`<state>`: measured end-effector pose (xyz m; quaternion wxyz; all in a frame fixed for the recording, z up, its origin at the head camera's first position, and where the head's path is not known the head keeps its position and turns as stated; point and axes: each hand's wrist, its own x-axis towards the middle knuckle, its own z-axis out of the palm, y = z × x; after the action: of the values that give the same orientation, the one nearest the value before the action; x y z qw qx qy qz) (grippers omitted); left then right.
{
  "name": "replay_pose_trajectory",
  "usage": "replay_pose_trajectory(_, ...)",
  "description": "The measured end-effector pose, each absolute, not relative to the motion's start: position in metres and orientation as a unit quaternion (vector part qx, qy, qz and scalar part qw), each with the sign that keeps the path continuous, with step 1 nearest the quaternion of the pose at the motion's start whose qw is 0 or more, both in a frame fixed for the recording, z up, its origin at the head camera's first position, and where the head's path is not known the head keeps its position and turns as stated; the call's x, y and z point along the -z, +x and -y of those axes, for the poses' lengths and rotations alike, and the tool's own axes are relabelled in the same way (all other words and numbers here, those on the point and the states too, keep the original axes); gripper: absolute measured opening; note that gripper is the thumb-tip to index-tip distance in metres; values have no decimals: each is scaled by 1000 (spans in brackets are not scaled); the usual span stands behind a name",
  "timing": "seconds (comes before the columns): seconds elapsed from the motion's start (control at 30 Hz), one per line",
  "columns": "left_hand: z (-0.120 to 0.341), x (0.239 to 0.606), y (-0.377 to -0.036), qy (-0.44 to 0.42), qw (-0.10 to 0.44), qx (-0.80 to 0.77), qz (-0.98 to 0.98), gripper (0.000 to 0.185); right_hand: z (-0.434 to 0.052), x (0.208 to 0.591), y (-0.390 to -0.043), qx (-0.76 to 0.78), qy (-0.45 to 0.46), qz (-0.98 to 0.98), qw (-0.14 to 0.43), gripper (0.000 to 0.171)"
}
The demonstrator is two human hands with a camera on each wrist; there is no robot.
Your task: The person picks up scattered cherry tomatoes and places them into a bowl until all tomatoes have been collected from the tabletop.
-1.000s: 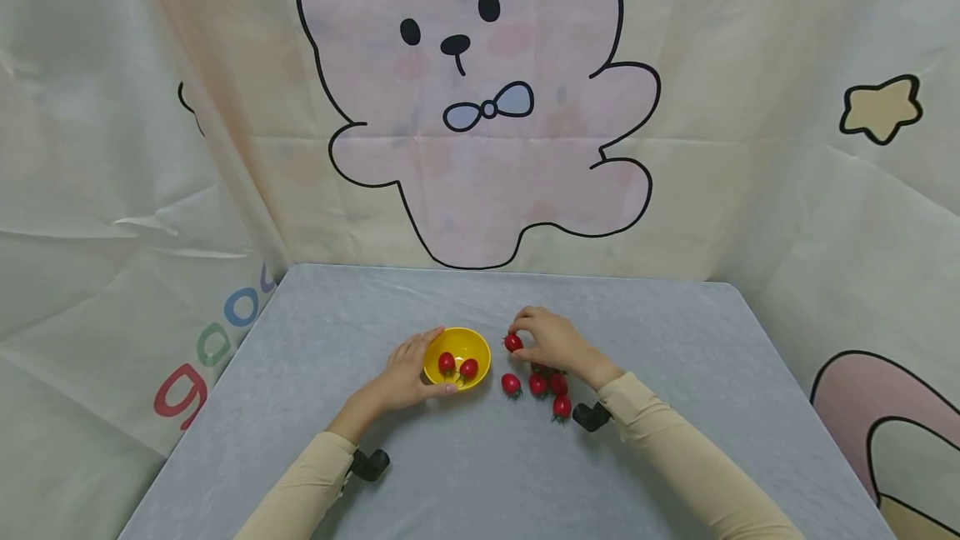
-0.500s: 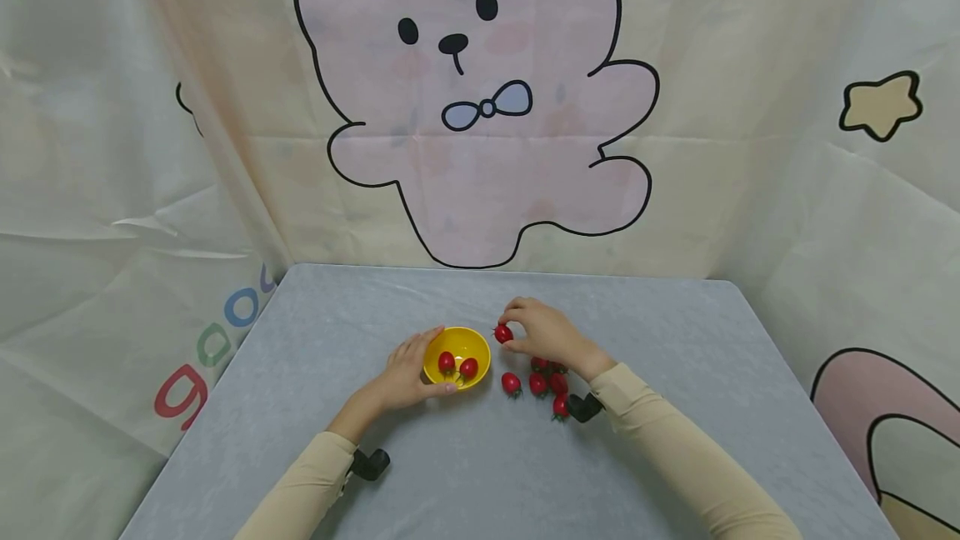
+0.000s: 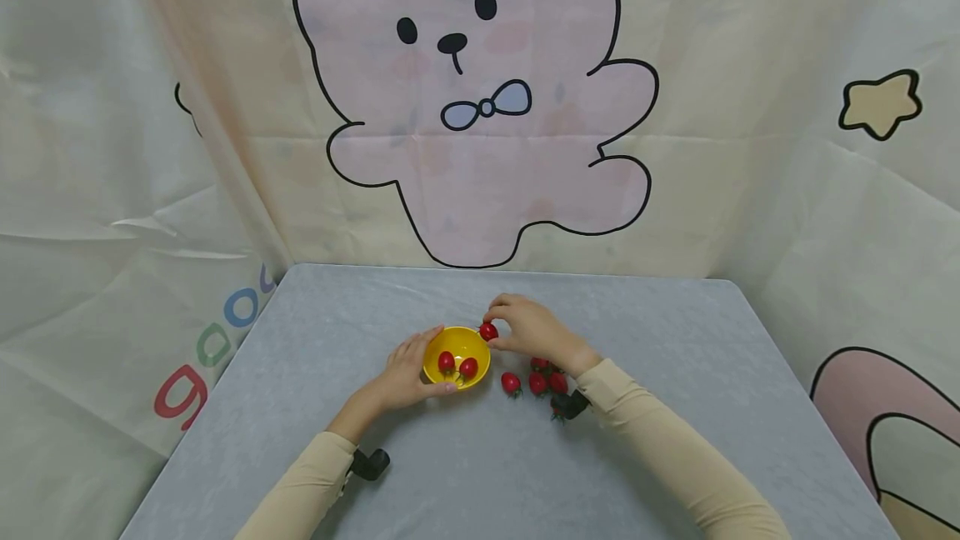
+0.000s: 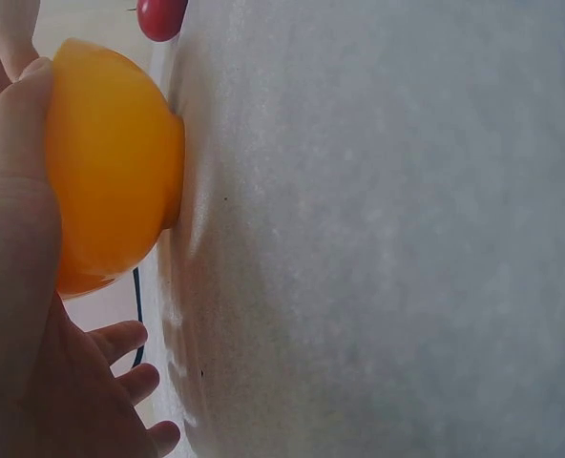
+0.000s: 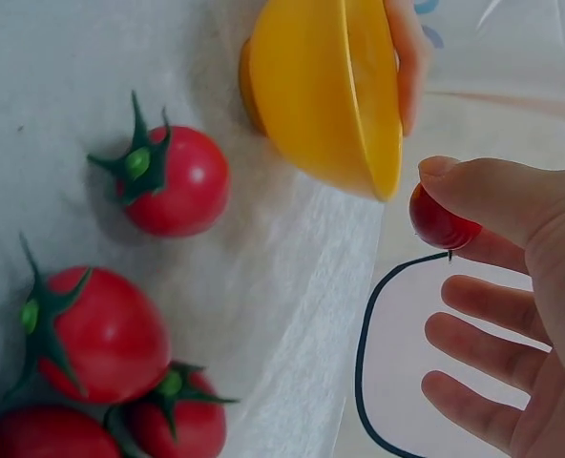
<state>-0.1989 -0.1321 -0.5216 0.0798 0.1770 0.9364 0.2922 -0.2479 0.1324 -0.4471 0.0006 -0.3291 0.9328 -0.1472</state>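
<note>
— How is the bowl (image 3: 462, 342) held?
— It is clasped at opposite sides by the left hand (image 3: 405, 373), presumably so that sliding on the table (image 3: 450, 473) is prevented. Two tomatoes (image 3: 446, 362) are contained in it.
— And the tomato (image 3: 488, 332) beside the rim?
— It is pinched between thumb and finger of the right hand (image 3: 531, 329), probably because of its smallness. The loose tomatoes (image 3: 537, 383) are clustered near that hand, conveniently for reaching.

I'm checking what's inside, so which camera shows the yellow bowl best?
The head view: it looks down into the yellow bowl and shows two red tomatoes inside. The left wrist view shows only its outer side and foot, close up; the right wrist view shows its side, cropped, with a sliver of interior.
</note>
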Motion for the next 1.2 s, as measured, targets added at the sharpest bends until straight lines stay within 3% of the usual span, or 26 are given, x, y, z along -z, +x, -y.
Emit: replay_pose_trajectory(1.2,134,522,-199,181,83,-289,-936,105,-102,454,-248,128,-362,-923,-4,37)
